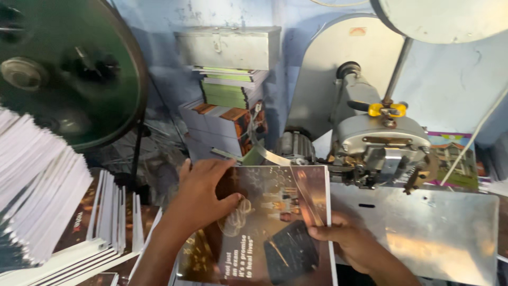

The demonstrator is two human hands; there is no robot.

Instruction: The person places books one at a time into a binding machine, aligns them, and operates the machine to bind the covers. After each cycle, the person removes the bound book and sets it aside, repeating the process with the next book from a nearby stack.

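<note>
A glossy dark-brown booklet (275,212) with a printed cover lies in front of me, its right edge next to the grey stitching machine (378,143). My left hand (203,193) presses flat on the booklet's upper left part, fingers spread over the cover. At the lower right edge my right hand (338,235) pinches the cover, thumb on top.
A shiny metal plate (423,228) extends right of the machine. Fanned stacks of white-edged booklets (47,185) fill the left side under a large dark green wheel (69,63). More stacked booklets (227,116) stand at the back wall below a metal box (227,47).
</note>
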